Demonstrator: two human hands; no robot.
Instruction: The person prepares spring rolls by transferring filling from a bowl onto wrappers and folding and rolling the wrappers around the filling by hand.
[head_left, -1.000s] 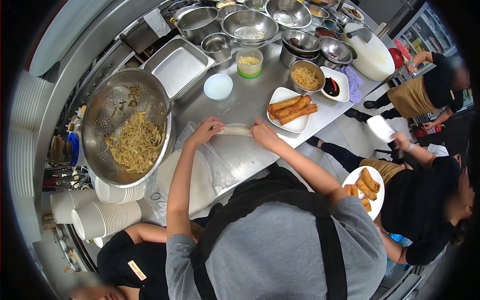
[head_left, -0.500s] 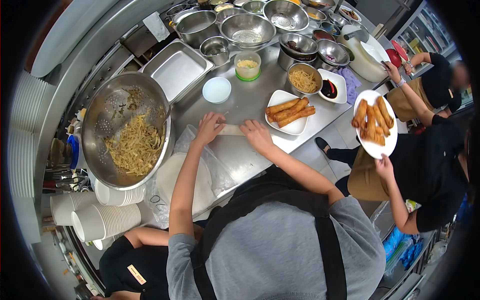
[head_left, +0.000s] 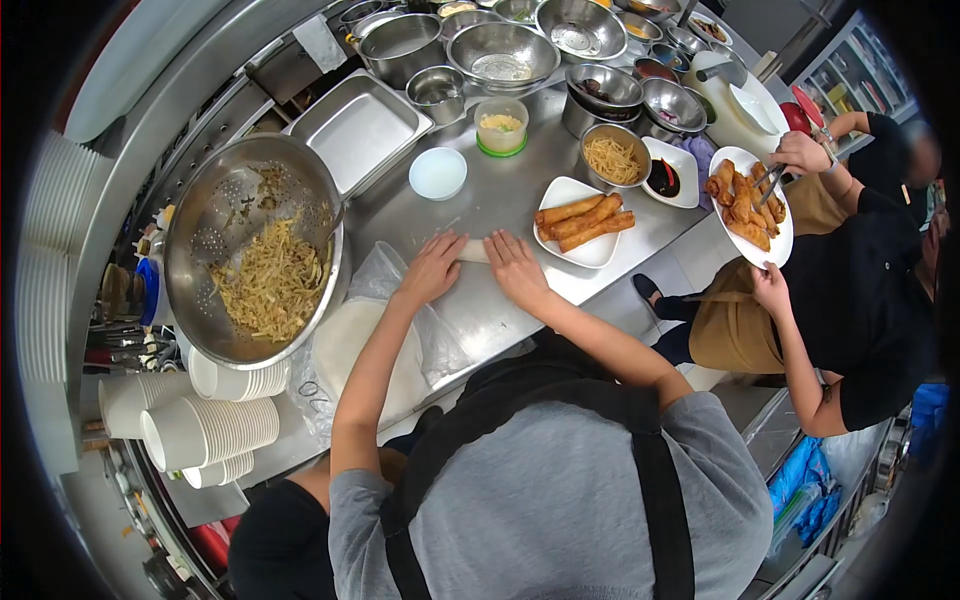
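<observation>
Pale, smooth cylindrical roll: on grey stainless-steel counter, between the hands. Left hand and right hand: both open, palms down, fingers extended over its ends. White round flat sheet with clear plastic bag: nearer the body than the hands. Pale blue round bowl: beyond left hand. White square plate with golden-brown fried rolls: just right of right hand.

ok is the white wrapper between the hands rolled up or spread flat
Rolled up: the white wrapper shows as a narrow tube between the left hand and right hand.
</observation>
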